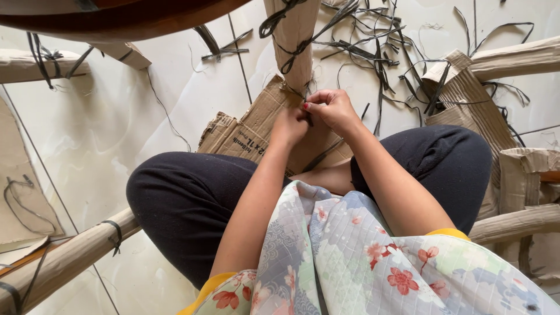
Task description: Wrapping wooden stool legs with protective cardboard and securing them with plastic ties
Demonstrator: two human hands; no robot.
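I sit cross-legged on a pale tiled floor. My left hand and my right hand are together at the near end of a rolled cardboard tube that runs away from me. Both pinch a thin black strap wound around the tube's end. More black strap is tied higher on the tube. A flat piece of brown cardboard lies under the tube, between my knees.
Loose black straps litter the floor ahead. Other strapped cardboard rolls lie at the left, lower left, upper right and right. Crumpled corrugated cardboard sits beyond my right knee. A dark wooden rim overhangs at top.
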